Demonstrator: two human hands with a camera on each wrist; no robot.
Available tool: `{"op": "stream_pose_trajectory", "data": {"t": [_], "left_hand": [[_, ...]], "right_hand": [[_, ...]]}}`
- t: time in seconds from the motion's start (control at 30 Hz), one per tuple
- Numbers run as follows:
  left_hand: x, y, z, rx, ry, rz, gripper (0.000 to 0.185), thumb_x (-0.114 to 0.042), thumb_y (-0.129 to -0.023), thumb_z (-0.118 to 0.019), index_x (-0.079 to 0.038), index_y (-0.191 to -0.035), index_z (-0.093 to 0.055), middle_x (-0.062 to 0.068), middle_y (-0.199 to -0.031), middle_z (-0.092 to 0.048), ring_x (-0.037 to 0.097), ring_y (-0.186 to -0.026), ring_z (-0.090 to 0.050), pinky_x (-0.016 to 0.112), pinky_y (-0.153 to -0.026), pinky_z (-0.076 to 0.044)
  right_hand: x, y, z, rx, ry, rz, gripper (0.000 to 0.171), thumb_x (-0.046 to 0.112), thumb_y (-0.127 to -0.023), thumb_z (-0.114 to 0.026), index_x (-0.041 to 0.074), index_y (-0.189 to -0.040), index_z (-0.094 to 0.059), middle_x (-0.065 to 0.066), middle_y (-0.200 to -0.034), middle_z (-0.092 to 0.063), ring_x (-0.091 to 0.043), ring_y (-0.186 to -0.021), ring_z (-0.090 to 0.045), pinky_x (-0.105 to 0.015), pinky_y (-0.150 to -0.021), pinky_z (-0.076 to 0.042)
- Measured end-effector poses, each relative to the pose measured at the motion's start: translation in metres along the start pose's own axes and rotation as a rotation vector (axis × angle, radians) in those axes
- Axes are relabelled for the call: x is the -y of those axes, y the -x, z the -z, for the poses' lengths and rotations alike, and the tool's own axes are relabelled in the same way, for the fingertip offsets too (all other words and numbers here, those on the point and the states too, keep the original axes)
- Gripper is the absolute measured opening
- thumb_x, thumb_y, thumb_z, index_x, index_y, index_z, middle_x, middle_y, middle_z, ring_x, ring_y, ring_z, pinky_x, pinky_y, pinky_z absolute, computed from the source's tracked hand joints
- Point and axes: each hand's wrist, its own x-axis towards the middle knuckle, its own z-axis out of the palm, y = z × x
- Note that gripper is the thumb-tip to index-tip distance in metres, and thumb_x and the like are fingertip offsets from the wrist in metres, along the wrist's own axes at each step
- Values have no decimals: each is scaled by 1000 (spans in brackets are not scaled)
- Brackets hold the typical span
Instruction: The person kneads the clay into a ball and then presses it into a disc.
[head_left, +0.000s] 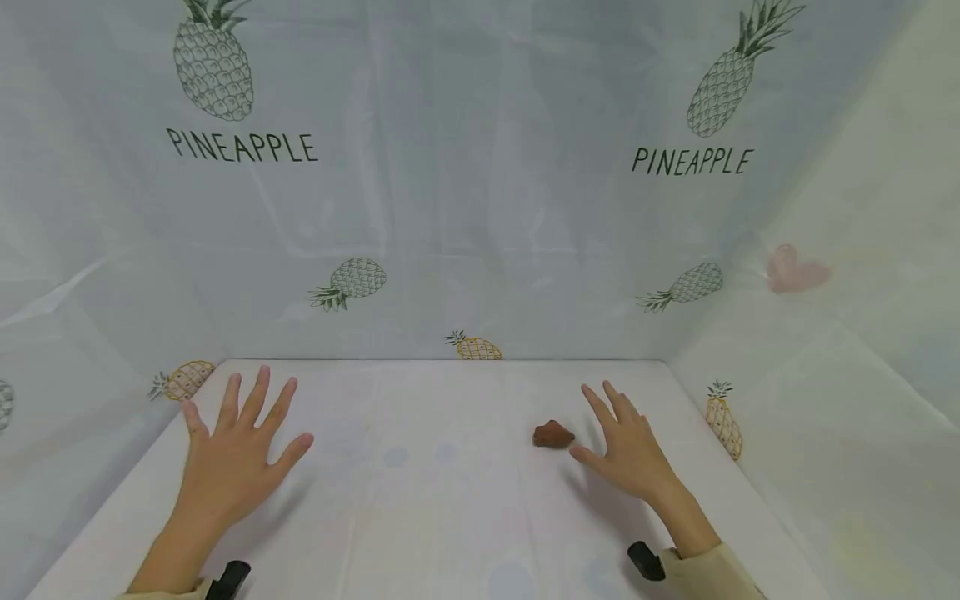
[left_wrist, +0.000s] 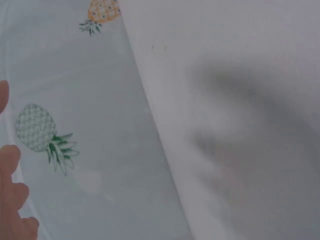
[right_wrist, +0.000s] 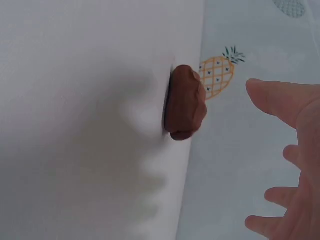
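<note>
A small reddish-brown lump (head_left: 552,434) with an uneven, ridged surface lies on the white table, right of the middle. Just to its right, my right hand (head_left: 632,450) hovers with fingers spread and the thumb tip close beside the lump. The right wrist view shows the same brown lump (right_wrist: 185,102) on the white surface, apart from the thumb (right_wrist: 272,97). Over the table's left side, my left hand (head_left: 232,458) is held with all fingers fanned out, holding nothing. Only some fingertips (left_wrist: 12,195) of it show in the left wrist view.
The white table (head_left: 420,517) has faint pale dots. Behind it hangs a grey-white sheet (head_left: 480,183) printed with pineapples and lettering, and similar sheeting (head_left: 847,375) encloses the left and right sides. Each wrist wears a black device (head_left: 647,562) at the sleeve.
</note>
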Motion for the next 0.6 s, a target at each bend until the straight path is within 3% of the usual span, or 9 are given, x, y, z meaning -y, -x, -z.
{"op": "stream_pose_trajectory", "data": {"t": [0.23, 0.47, 0.6], "left_hand": [[-12, -5, -11, 8, 38, -14, 92, -64, -101, -60, -27, -172, -16, 10, -179, -4, 44, -163, 4, 86, -114, 3], [-29, -11, -12, 27, 105, -18, 89, -63, -102, -59, -23, -172, -21, 15, -178, -12, 48, -162, -6, 87, -113, -10], [-39, -14, -13, 43, 151, -16, 87, -61, -103, -59, -23, -172, -22, 17, -177, -13, 49, -162, -7, 86, -113, -12]], "right_hand": [[5, -7, -10, 32, -126, -14, 89, 34, -93, -84, 13, -165, -38, -31, -167, -31, -59, -145, -39, -75, -97, -49], [7, -13, -22, 89, -208, -41, 87, 33, -93, -84, 12, -164, -40, -31, -167, -30, -61, -145, -38, -77, -98, -48], [8, -16, -27, 121, -256, -43, 82, 33, -94, -84, 12, -162, -44, -31, -166, -33, -59, -146, -39, -76, -101, -46]]}}
